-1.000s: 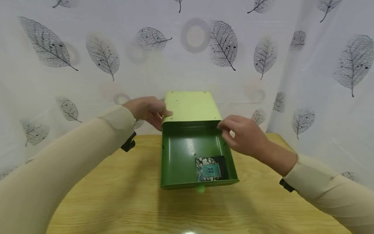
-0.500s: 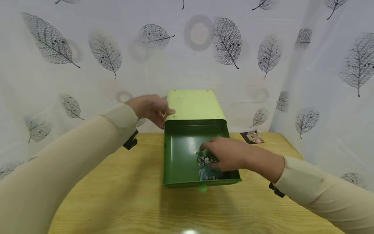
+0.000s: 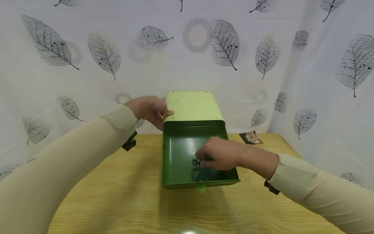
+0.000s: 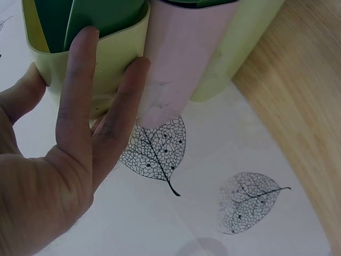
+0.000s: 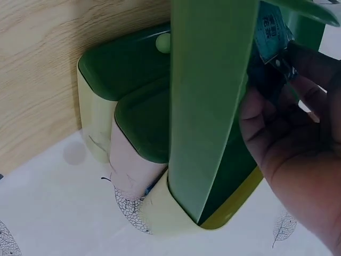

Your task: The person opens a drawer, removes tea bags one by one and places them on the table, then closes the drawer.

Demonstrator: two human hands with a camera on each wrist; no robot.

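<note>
My left hand holds the left front corner of a light green drawer box, thumb on its top. In the left wrist view, its fingers lie along the box's side. The box's dark green top drawer is pulled out toward me. My right hand reaches into it from the right and covers much of a small dark packet. The right wrist view shows the fingers pinching the packet at its edge; it has a teal label and a patterned front.
Another dark packet with a pinkish label lies at the table's back right. Below the open drawer, a pink tier and another light green tier have their drawers pushed in. A leaf-print curtain hangs behind the wooden table.
My right hand has moved from the drawer's right rear edge down onto the packet, which has shifted slightly left. The pinkish packet has come into view. My left hand stays on the box.
</note>
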